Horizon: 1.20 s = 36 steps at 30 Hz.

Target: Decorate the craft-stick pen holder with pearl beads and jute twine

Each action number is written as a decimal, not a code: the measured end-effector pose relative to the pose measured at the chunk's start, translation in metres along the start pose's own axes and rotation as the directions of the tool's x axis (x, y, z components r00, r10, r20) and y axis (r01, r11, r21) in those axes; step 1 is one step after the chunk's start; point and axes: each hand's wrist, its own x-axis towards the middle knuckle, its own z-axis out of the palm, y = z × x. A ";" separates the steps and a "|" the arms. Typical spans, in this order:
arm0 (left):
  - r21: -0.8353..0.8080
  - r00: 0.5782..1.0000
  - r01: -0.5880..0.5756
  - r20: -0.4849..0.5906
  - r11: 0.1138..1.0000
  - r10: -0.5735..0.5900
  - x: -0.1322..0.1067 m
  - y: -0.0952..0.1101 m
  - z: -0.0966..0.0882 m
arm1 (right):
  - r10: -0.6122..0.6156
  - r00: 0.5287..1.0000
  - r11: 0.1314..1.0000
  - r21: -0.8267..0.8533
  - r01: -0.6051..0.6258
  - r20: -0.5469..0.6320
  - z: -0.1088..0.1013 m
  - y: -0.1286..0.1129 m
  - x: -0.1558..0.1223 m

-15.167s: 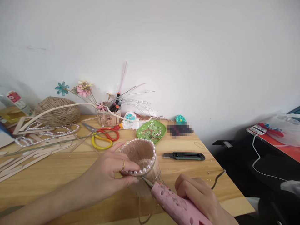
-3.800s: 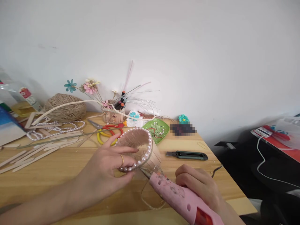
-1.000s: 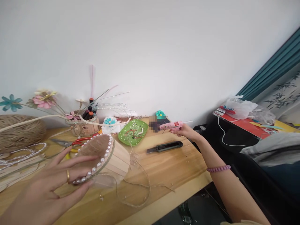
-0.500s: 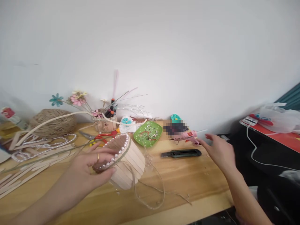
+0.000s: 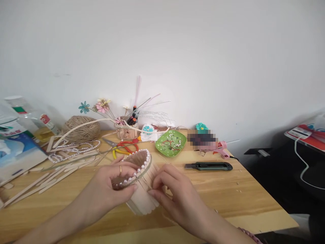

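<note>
A small basket of wooden craft sticks (image 5: 141,200), rimmed with white pearl beads, lies tilted on the wooden table (image 5: 241,193). My left hand (image 5: 108,189) is closed on its pearl rim, thumb below and fingers over the opening. My right hand (image 5: 175,193) presses its fingertips against the stick wall on the right side, where a strand of jute twine runs. The pink glue gun (image 5: 223,149) lies on the table at the back right, away from both hands.
A green utility knife (image 5: 208,166), a green bead dish (image 5: 171,142), red and yellow scissors (image 5: 122,148), a ball of jute twine (image 5: 82,128), pearl strings (image 5: 73,149), loose craft sticks (image 5: 50,174) and a pen holder with paper flowers (image 5: 125,130) stand about. The table edge drops off at the right.
My right hand set the glue gun down at the back right, then came back to the basket's side. The left hand kept hold of the basket and tilted it.
</note>
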 end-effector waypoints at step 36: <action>-0.083 0.982 0.114 0.160 0.990 -0.100 -0.022 -0.023 -0.010 | -0.159 0.987 0.980 -0.125 0.154 -0.028 -0.028 0.004 0.027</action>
